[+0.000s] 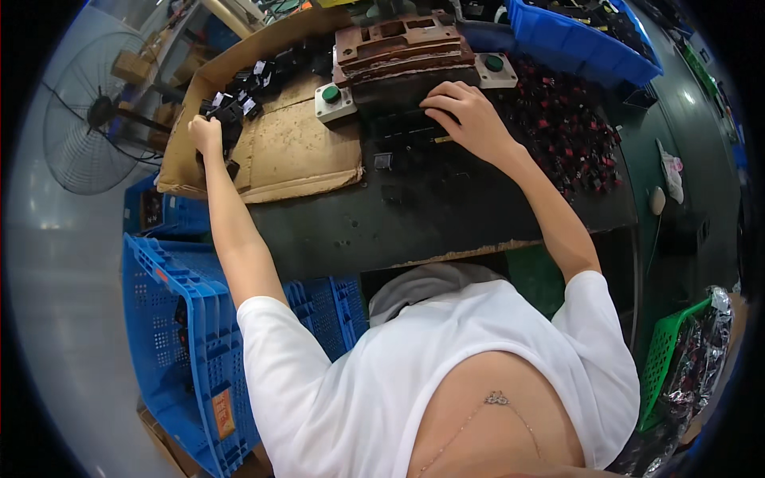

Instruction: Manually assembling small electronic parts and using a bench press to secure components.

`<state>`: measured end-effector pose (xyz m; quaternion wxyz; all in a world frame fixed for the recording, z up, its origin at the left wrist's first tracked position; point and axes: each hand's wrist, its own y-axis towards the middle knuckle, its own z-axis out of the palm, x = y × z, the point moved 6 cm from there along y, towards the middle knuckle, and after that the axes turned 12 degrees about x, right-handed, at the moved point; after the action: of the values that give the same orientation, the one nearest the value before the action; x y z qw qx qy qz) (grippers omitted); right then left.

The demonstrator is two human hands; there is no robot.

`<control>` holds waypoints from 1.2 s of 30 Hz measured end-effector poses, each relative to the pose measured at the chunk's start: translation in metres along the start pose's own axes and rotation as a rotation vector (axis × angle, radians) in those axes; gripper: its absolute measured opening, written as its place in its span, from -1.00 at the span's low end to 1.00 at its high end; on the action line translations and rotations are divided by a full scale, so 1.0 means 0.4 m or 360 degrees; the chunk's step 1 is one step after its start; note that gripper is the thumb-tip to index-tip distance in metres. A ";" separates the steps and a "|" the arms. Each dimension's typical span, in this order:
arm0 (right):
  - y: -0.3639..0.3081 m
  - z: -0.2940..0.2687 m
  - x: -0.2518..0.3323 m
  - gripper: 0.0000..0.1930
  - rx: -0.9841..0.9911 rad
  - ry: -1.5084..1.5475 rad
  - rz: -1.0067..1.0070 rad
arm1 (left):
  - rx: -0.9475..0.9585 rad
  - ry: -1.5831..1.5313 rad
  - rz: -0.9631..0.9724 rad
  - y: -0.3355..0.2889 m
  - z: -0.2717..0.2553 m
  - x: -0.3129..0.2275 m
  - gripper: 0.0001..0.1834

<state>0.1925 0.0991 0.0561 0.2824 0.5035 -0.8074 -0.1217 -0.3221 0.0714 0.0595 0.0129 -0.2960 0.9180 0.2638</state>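
Note:
My left hand (pixel 205 134) is closed at the left wall of a shallow cardboard box (pixel 299 147), beside a pile of small black parts (pixel 231 107), some with pale faces. Whatever its fingers hold is hidden. Just in front of a brown, layered metal fixture (pixel 402 44), my right hand (pixel 472 118) hovers over a dark block with fingers bent and thumb apart. I see nothing in it. Two pale button boxes with green buttons, the left one (pixel 331 95) and the right one (pixel 496 65), flank the fixture.
Many small black and red parts (pixel 562 119) are heaped on the dark table (pixel 319 231) at the right. A blue bin (pixel 586 44) stands behind them. Blue crates (pixel 211 303) sit at lower left, a green basket (pixel 665 350) at lower right, and a fan (pixel 100 111) at far left.

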 end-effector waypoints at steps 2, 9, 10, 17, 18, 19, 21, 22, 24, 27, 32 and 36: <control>-0.006 0.001 -0.006 -0.86 -0.0110 -0.0102 -0.0055 | -0.0012 -0.0117 0.0069 -0.004 0.021 0.000 -0.71; -0.011 0.009 -0.026 -0.78 -0.0164 -0.0042 0.0005 | -0.0024 -0.0726 0.0160 -0.034 0.080 0.044 -0.53; -0.005 0.015 -0.018 -0.78 -0.0179 -0.0003 -0.0018 | -0.0071 -0.0759 0.0140 -0.036 0.068 0.072 -0.50; -0.002 -0.032 0.025 -0.70 -0.0249 0.0138 0.0028 | -0.0031 -0.1028 -0.0154 -0.040 0.064 0.085 -0.60; 0.015 -0.039 0.041 -0.70 -0.0233 0.0142 0.0017 | -0.0129 -0.1177 -0.0130 -0.042 0.051 0.107 -0.62; 0.024 -0.068 0.057 -0.66 -0.0356 0.0045 -0.0053 | -0.0295 -0.1448 -0.0094 -0.044 0.037 0.088 -0.66; 0.038 -0.108 0.050 -0.57 -0.0451 -0.0163 -0.0162 | -0.0432 -0.2187 -0.0476 -0.073 0.022 -0.012 -0.67; 0.060 -0.114 0.038 -0.55 -0.0460 -0.0309 -0.0193 | -0.0457 -0.2588 -0.0605 -0.072 0.027 -0.032 -0.66; 0.126 -0.129 0.024 -0.60 -0.0434 -0.0561 -0.0338 | -0.0509 -0.3003 -0.0702 -0.045 0.062 -0.018 -0.65; 0.233 -0.097 -0.016 -0.62 -0.0188 -0.0613 -0.0443 | -0.0445 -0.3708 -0.0646 0.030 0.133 0.074 -0.62; 0.271 -0.083 -0.133 -0.63 0.0490 -0.0234 -0.0158 | 0.0019 -0.4095 -0.0709 0.041 0.146 -0.112 -0.55; 0.279 -0.104 -0.143 -0.65 0.0281 -0.0558 -0.0108 | 0.0404 -0.3864 -0.0599 0.048 0.098 -0.185 -0.57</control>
<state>0.1524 0.2050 0.1245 0.0880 0.5243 -0.8344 -0.1455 -0.2770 0.1433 0.0483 0.9228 0.0165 0.2737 0.2707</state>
